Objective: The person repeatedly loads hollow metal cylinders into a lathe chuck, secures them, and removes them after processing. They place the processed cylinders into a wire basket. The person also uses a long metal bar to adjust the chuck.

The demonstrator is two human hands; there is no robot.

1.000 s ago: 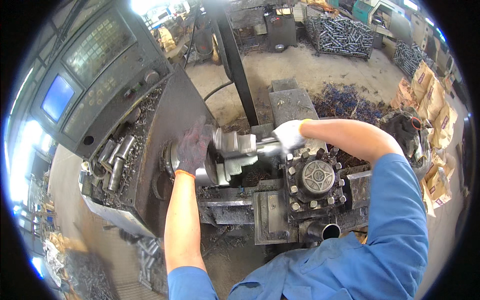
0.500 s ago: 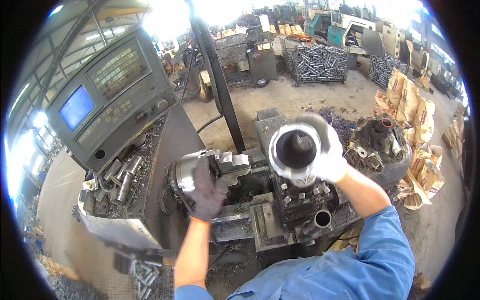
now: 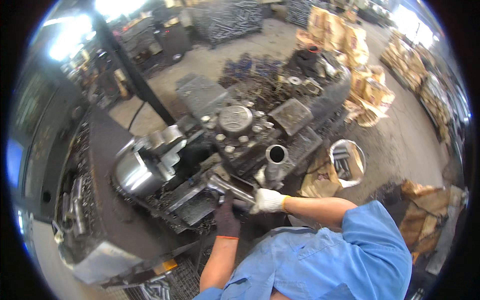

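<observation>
A shiny metal tube (image 3: 231,189) lies slantwise between my hands, over the front of the lathe bed. My right hand (image 3: 269,201), in a white glove, is closed round its right end. From below, my left hand (image 3: 227,219), in a dark glove, has its fingers closed on the tube's left part; some of those fingers are hidden. To the left is the lathe chuck (image 3: 140,172) with stepped jaws, and nothing is clamped in them. Behind my hands stands the bolted tool post (image 3: 235,122). A hollow round holder (image 3: 276,156) points up just beyond my right hand.
A control panel (image 3: 37,115) rises at the left, with loose metal parts (image 3: 75,210) beside it. At right stands a white-rimmed sack (image 3: 361,157) holding metal tubes. Paper sacks (image 3: 325,30) are farther back. Dark shavings (image 3: 250,67) lie behind the machine. A black post (image 3: 132,75) leans at back left.
My right hand has come down from the raised, near-camera position with the tube. My left hand has left the chuck and closed on the tube. The view has swung down and right.
</observation>
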